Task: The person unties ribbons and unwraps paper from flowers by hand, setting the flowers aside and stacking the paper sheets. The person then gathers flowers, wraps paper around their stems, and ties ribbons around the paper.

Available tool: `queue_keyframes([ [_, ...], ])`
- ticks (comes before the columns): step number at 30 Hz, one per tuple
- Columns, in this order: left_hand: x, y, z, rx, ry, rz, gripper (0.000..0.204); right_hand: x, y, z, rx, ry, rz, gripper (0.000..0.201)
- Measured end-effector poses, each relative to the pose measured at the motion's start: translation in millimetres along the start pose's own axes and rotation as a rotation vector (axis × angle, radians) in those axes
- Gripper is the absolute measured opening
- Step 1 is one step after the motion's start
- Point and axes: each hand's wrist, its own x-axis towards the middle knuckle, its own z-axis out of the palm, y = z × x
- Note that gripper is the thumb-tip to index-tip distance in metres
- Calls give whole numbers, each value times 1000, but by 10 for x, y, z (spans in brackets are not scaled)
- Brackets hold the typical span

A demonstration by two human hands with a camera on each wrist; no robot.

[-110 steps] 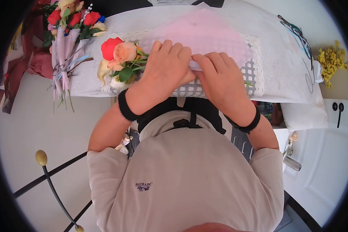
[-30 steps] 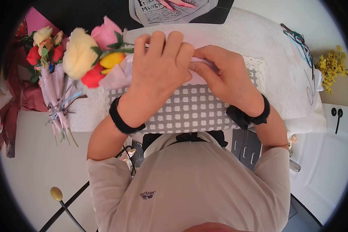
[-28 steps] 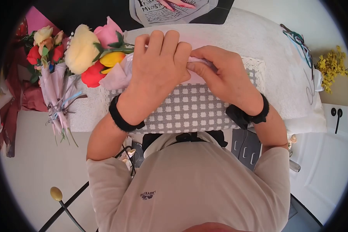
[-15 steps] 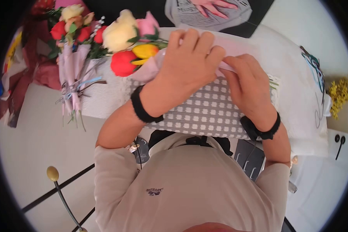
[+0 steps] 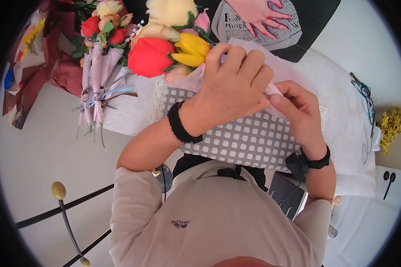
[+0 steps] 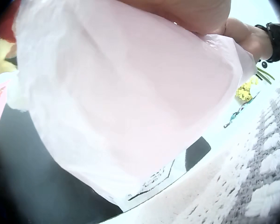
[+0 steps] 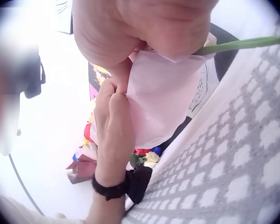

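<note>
A bouquet of artificial flowers, with a red rose [image 5: 150, 57], a yellow tulip [image 5: 192, 48] and a cream rose [image 5: 171, 12], is held up over a grey-and-white checked cloth [image 5: 249, 138]. My left hand [image 5: 234, 84] grips the bouquet through its pink wrapping paper [image 5: 188, 80]. Lower along the wrap, my right hand [image 5: 300, 111] pinches the paper between thumb and forefinger. In the left wrist view the wrapping paper [image 6: 130, 93] hangs as a broad sheet. Green stems [image 7: 245, 45] stick out past the right hand in the right wrist view; most of their length is hidden by paper.
A finished-looking wrapped bouquet [image 5: 96, 84] lies at the left table edge, beside dark red wrapping [image 5: 62, 66]. A black board with a newspaper-print picture [image 5: 263, 26] is behind. Cords [image 5: 363, 93] and yellow flowers [image 5: 390, 127] are at the right.
Over the last few seconds the bouquet has come up off the cloth and turned, showing other blooms, with paper round it. Lately the head view has swung; both hands keep their hold.
</note>
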Motion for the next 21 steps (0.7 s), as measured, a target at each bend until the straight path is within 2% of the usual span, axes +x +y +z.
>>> queue_keyframes([
  [1,5,2,-10,12,-13,3,38,8,3,-28,0,0,-3,17],
  [3,13,-2,-9,26,-21,7,38,30,15,-102,70,-68,101,18],
  [9,-38,28,74,17,9,40,39,24,-31,-153,-1,-64,86,19],
  [11,-70,41,128,110,-11,101,39,37,8,-160,-13,-68,85,20],
  [14,-90,20,147,69,-55,116,38,58,26,-129,13,-64,112,21],
  [18,-64,-9,137,42,-6,80,41,60,24,-132,34,-71,164,24],
  [21,-1,-13,47,-2,34,2,40,44,18,-130,11,-77,135,24],
])
